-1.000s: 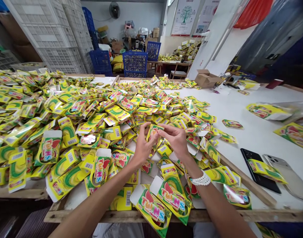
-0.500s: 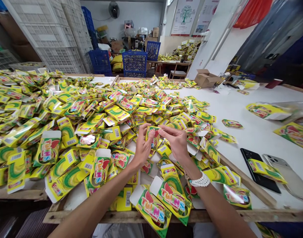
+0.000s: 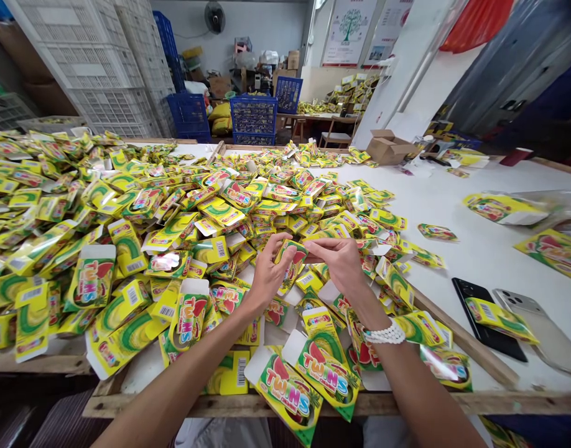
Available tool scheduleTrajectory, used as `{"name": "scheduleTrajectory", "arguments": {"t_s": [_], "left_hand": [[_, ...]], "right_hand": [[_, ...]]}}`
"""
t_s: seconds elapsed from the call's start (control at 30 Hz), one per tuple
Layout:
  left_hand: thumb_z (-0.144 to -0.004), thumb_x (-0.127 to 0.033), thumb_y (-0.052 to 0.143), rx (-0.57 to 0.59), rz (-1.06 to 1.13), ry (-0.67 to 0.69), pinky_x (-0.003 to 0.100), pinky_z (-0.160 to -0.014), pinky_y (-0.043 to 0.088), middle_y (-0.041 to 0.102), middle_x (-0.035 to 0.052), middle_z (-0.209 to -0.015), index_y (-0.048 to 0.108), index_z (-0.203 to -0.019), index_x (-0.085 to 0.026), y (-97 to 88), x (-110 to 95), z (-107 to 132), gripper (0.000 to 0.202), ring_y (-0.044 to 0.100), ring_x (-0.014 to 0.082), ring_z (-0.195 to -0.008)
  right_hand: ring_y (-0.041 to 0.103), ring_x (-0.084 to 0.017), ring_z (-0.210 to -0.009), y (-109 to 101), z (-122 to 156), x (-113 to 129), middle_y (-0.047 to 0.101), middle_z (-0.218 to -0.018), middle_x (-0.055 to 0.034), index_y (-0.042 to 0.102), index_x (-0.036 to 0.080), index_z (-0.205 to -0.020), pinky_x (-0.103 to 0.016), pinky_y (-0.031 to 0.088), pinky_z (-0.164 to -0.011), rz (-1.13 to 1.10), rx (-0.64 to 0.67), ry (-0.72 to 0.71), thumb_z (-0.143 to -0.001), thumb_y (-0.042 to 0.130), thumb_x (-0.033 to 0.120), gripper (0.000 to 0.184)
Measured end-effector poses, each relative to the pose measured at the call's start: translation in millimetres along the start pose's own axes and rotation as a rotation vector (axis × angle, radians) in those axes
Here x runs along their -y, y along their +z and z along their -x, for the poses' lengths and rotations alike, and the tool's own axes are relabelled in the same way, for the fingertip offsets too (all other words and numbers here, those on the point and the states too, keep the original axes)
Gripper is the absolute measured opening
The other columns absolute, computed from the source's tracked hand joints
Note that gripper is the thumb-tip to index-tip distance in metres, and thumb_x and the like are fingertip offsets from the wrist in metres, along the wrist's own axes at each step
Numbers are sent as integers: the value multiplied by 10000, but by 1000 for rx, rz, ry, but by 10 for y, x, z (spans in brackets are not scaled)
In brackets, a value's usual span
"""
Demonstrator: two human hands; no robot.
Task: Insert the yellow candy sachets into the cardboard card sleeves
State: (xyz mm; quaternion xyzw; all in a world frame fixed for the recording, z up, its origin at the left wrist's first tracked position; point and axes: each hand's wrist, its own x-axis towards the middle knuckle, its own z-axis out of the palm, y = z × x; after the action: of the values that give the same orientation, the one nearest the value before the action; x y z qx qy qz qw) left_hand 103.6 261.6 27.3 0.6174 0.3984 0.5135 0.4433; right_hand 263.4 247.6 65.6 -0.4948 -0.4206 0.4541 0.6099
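Wrapped around a small yellow-and-green candy box [image 3: 292, 264] is my left hand [image 3: 270, 274], its thumb across the printed front. My right hand [image 3: 339, 261], with a white beaded bracelet on the wrist, pinches at the box's upper right edge; the fingertips hide what exactly they grip. Below my hands, two flat cartons printed "TWINS", a left one [image 3: 288, 392] and a right one [image 3: 323, 370], lie over the table's front edge. A large heap of similar cartons [image 3: 183, 186] surrounds my hands to the left and behind.
On the right, a black phone [image 3: 484, 330] and a silver phone [image 3: 537, 330] lie with a carton across them. A wooden strip [image 3: 467, 339] divides the white tabletop [image 3: 435, 193]. An open cardboard box [image 3: 390, 148] stands behind. Blue crates [image 3: 254, 118] and stacked white crates [image 3: 94, 68] stand beyond.
My right hand has shifted slightly right, and its fingertips now sit at the box's edge instead of over its top. The box in my left hand leans a little more to the right.
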Motion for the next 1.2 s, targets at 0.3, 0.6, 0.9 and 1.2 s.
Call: {"name": "scheduleTrajectory", "arguments": {"t_s": [0.3,0.6,0.9,1.2], "left_hand": [[-975,-450,648,-34,56,6,239,-712,476,678,-18,-858,637,-1142,-242,-13,-39,-4,267,623,142,-747],[-969,-452,664,-73,121,8,241,-740,461,667,-12,-861,645,-1102,-240,-27,20,-17,252,622,152,-794],[-1014,-493,604,-87,168,-16,235,-760,485,656,2,-942,602,-1173,-252,1,6,0,289,621,149,-845],[-921,-477,743,16,277,-85,206,-584,504,722,34,-997,560,-1277,-250,10,16,-18,460,649,135,-725]], "right_hand": [[778,-267,-626,116,69,-61,820,-739,-31,877,233,-761,-434,707,-666,94,-53,-146,-655,928,406,209],[819,-281,-729,44,64,-72,845,-856,-37,888,252,-843,-402,708,-716,204,37,-216,-721,887,356,160],[826,-279,-790,34,28,-103,852,-882,-68,880,215,-999,-417,701,-782,94,109,-109,-681,937,385,365],[795,-255,-740,-25,-57,-130,836,-815,-63,853,171,-1116,-373,660,-701,174,40,-159,-668,922,362,492]]}}
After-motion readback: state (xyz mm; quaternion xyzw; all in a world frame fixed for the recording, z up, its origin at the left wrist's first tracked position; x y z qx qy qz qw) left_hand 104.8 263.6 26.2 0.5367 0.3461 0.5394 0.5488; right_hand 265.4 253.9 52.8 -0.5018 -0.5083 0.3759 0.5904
